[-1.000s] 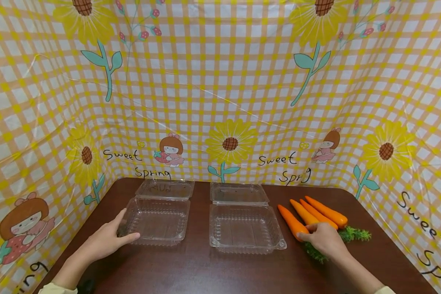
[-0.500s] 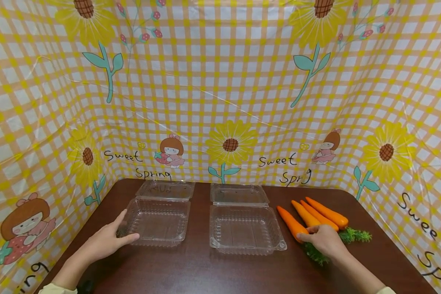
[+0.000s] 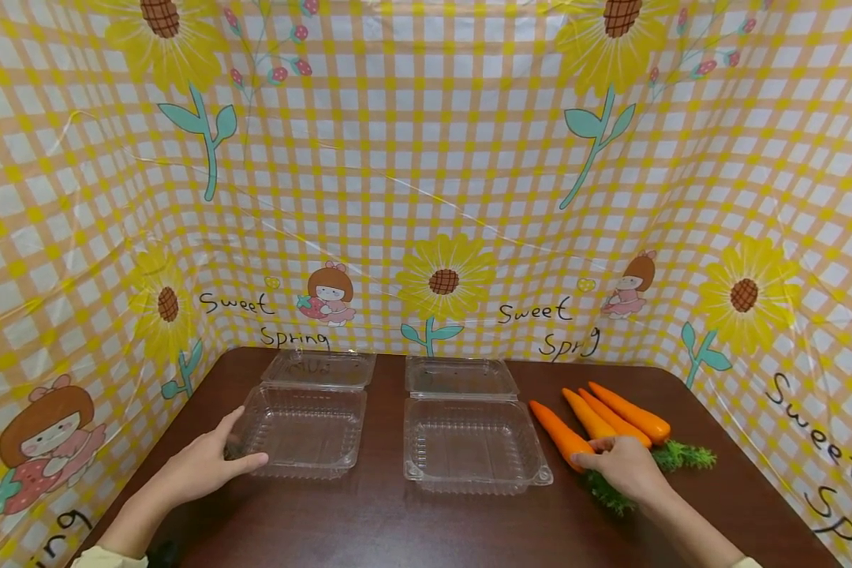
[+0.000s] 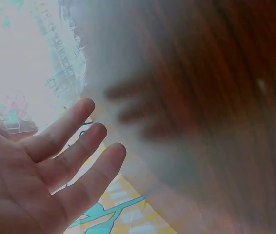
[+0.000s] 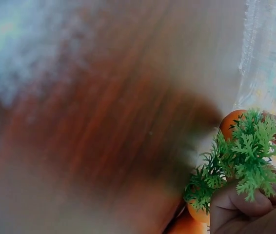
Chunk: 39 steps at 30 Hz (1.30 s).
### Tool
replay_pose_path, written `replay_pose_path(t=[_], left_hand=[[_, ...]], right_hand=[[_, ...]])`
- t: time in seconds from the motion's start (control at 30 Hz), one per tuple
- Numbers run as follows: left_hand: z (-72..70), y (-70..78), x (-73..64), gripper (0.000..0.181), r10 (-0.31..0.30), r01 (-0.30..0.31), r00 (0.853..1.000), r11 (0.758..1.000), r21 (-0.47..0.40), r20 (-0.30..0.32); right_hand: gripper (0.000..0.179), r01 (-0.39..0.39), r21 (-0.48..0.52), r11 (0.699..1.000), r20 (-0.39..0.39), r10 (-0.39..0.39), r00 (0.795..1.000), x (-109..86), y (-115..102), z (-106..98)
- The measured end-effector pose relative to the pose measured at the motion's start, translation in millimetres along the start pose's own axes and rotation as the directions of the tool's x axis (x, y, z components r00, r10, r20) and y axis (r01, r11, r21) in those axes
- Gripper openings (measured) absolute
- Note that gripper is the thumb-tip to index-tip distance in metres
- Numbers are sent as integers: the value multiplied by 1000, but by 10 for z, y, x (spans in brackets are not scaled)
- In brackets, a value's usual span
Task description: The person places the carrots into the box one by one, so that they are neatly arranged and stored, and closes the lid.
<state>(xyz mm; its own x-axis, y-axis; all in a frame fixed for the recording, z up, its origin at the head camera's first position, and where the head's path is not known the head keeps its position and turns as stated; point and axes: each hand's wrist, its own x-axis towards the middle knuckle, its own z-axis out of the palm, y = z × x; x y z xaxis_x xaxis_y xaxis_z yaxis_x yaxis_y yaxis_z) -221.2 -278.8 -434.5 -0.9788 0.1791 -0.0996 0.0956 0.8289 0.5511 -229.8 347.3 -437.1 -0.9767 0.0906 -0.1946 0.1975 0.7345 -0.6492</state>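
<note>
My right hand (image 3: 628,467) grips the thick leafy end of an orange carrot (image 3: 559,434), thumb on its near side and fingers over the top. Its narrow tip points away, close to the right-hand clear plastic container (image 3: 477,465). In the right wrist view, green carrot leaves (image 5: 257,151) partly cover my curled fingers and the carrot's orange end (image 5: 230,124). My left hand (image 3: 197,472) is spread at the left-hand clear plastic container (image 3: 305,457), thumb at the front corner and fingertips along its left side. Those fingers (image 4: 74,161) look straight and loose in the left wrist view.
Three more carrots (image 3: 626,412) lie side by side to the right of the held one, their green tops (image 3: 681,455) toward me. Both containers have lids folded back (image 3: 461,377) toward the rear wall. A checked, flower-printed cloth (image 3: 454,158) surrounds the dark brown table (image 3: 369,521).
The held carrot's tip has shifted slightly left, toward the right-hand container. The left hand keeps its place by the left container, and the other carrots lie as before.
</note>
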Motion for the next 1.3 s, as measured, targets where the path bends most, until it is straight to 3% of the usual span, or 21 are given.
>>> replay_pose_path(t=[0.23,0.67,1.13,1.3], left_hand=[[23,-30,17,104,-13,13,1000,1000,7,13],[62,-63,26,106,-20,20,1000,1000,19,0],[55,-43,4,105,-44,45,998,999,-21,41],[43,-32,-9,104,-48,49,998,999,-18,45]], right_hand=[[79,23,20,1000,0,-23,1000,16,-3,-67],[82,54,51,997,-14,-53,998,-42,-199,-289],[78,218,1,976,-47,-218,975,-91,-669,-420],[72,238,40,970,-39,-237,971,-64,-890,-418]])
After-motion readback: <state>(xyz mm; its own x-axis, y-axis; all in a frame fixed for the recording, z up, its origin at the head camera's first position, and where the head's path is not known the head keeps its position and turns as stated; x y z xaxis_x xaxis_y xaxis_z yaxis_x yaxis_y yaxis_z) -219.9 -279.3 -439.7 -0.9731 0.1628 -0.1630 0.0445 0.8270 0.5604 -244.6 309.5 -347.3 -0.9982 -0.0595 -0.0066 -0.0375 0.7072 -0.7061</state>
